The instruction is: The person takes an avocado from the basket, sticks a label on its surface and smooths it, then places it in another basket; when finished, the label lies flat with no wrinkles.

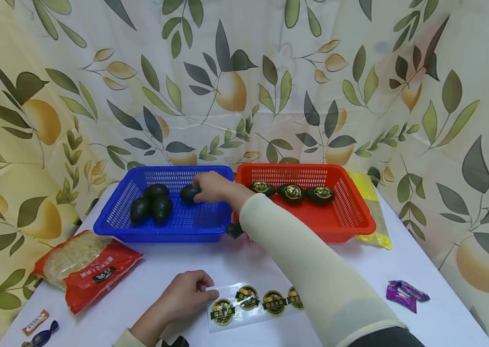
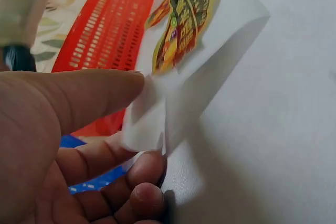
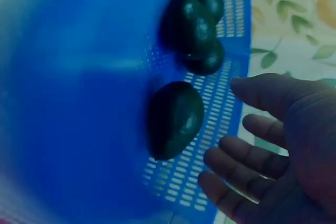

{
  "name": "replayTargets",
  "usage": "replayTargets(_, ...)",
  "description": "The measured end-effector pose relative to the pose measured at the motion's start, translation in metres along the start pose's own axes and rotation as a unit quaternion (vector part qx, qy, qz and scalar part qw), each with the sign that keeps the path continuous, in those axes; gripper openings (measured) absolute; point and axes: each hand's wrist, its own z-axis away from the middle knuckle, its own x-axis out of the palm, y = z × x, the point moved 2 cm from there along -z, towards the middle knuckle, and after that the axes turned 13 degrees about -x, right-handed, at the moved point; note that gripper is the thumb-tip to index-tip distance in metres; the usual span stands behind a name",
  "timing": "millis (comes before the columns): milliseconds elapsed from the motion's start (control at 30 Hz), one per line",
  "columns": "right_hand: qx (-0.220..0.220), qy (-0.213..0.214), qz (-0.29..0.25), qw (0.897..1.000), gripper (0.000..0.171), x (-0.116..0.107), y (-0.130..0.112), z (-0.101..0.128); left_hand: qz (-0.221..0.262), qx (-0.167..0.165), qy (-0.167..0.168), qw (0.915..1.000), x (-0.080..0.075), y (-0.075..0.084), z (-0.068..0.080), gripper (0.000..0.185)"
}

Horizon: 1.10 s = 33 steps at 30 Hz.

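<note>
My right hand (image 1: 215, 187) reaches into the blue plastic basket (image 1: 162, 237), over its right part. In the head view its fingertips are right at a lone dark green avocado (image 1: 188, 194). The right wrist view shows the fingers spread beside that avocado (image 3: 176, 120), with a gap between them. Several more avocados (image 1: 153, 203) lie clustered at the basket's left. My left hand (image 1: 187, 296) pinches the left edge of a sheet of round black-and-gold stickers (image 1: 247, 300) between thumb and fingers. In the left wrist view the sheet (image 2: 220, 40) is bent up from the table.
In the red basket (image 1: 344, 235), avocados with stickers (image 1: 291, 193) lie along the back. A red noodle-like food bag (image 1: 90, 270) sits at left, a yellow bag (image 1: 372, 207) behind the red basket's right side. Wrapped candies (image 1: 405, 295) lie right, others (image 1: 36, 322) front left.
</note>
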Motion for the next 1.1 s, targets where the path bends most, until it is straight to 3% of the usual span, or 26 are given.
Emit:
replayTargets(133, 0.025, -0.024, 0.024, 0.999, 0.046, 0.01, 0.004, -0.031, 0.03, -0.007, 0.016, 0.9994, -0.003, -0.005, -0.002, 0.021)
replayTargets(267, 0.043, -0.048, 0.038, 0.997, 0.052, 0.017, 0.007, -0.051, 0.12, -0.039, 0.041, 0.9912, -0.01, -0.01, -0.011, 0.024)
replayTargets(333, 0.049, -0.054, 0.047, 0.996, 0.055, 0.02, 0.01, -0.058, 0.187, -0.062, 0.063, 0.9783, -0.016, -0.013, -0.016, 0.026)
replayTargets(500, 0.055, -0.056, 0.028, 0.997, 0.061, 0.027, 0.019, -0.073, 0.322, -0.113, 0.118, 0.9327, -0.036, -0.017, -0.025, 0.035)
replayTargets(700, 0.082, -0.075, 0.009, 0.994, 0.06, 0.036, 0.032, -0.078, 0.419, -0.142, 0.113, 0.8895, -0.045, -0.018, -0.032, 0.034)
replayTargets(800, 0.071, -0.089, 0.019, 0.993, 0.062, 0.041, 0.035, -0.079, 0.457, -0.16, 0.108, 0.8684, -0.045, -0.021, -0.036, 0.039)
replayTargets(967, 0.062, -0.108, 0.021, 0.992, 0.067, 0.042, 0.034, -0.08, 0.493, -0.17, 0.109, 0.8465, -0.047, -0.024, -0.042, 0.042)
replayTargets(1100, 0.056, -0.11, 0.017, 0.992, 0.066, 0.032, 0.029, -0.083, 0.501, -0.166, 0.109, 0.842, -0.051, -0.027, -0.045, 0.041)
